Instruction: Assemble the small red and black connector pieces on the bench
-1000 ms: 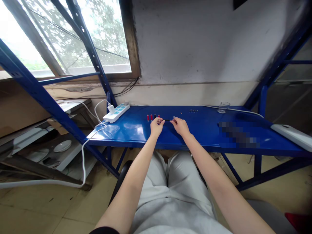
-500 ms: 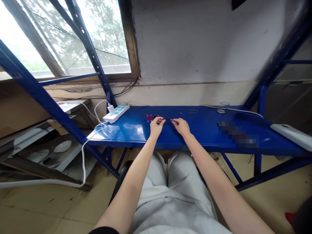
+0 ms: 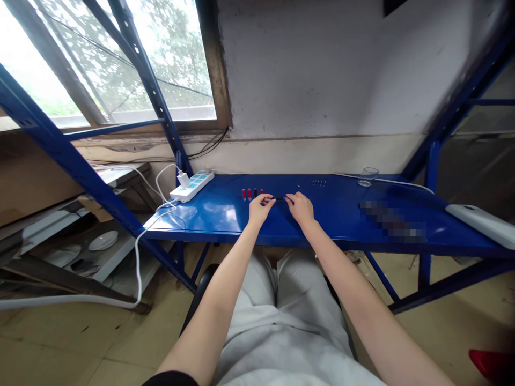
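Observation:
A thin black pen-like stick (image 3: 279, 198) lies level between my two hands, above the blue tabletop. My left hand (image 3: 259, 208) pinches its left end between thumb and fingers. At the other end, my right hand (image 3: 300, 207) pinches it in the same way. Its exact kind is too small to make out. Just behind my left hand stand small red cylinders (image 3: 243, 194) and a black one (image 3: 255, 192) in a row, with light lower ends; one is partly hidden by my fingers. Several tiny metallic pieces (image 3: 319, 183) sit in a row farther back to the right.
A white power strip (image 3: 192, 186) with a plug and cable lies at the table's left. A clear glass (image 3: 367, 177) stands at the back right. A blurred dark object (image 3: 392, 221) and a white device (image 3: 480, 222) lie on the right. Blue frame posts rise at both sides.
Both hands have shifted very slightly to the right along with the stick, and the fingers have moved a little on it. The things on the table stay in place.

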